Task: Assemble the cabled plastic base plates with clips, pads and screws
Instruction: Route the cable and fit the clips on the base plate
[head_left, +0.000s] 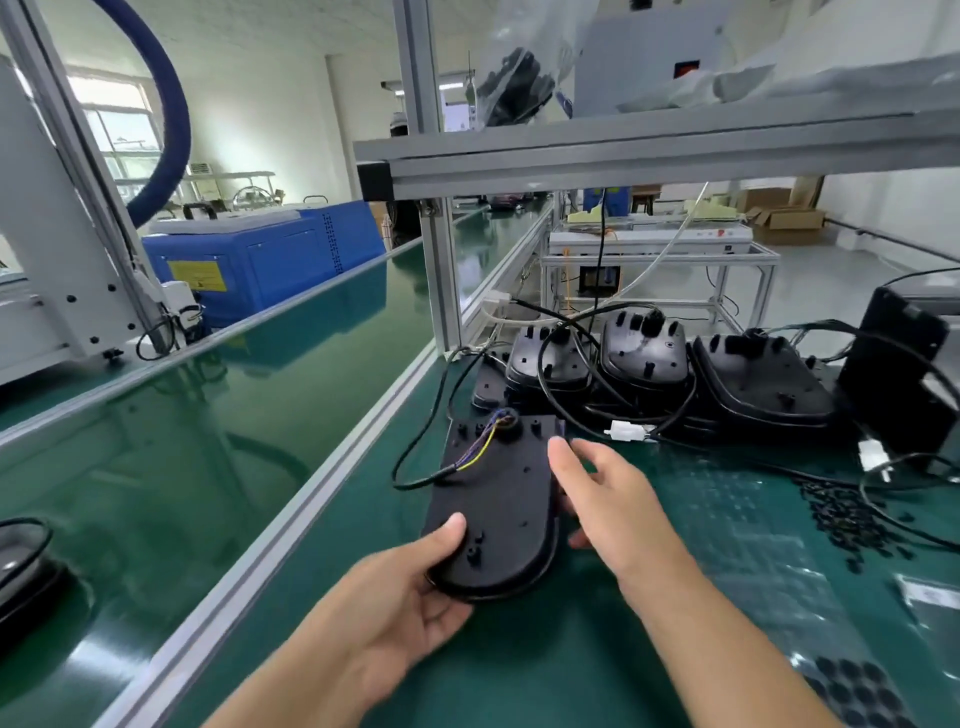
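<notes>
A black plastic base plate (498, 499) with a black cable and coloured wires at its far end lies on the green mat. My left hand (395, 603) grips its near rounded end, thumb on top. My right hand (608, 499) is at the plate's right edge, thumb up near the plate's far right corner, fingers curled against the side; whether they clasp the edge is hidden. Stacks of more cabled base plates (644, 364) stand behind. Small black clips (852, 514) lie scattered at right, and a sheet of round black pads (862, 691) sits at the lower right.
White connectors (626, 431) and looping cables cross the mat behind the plate. A black box (904, 364) stands at the far right. An aluminium frame post (441, 280) and shelf rise above. A green conveyor belt (182, 415) runs along the left.
</notes>
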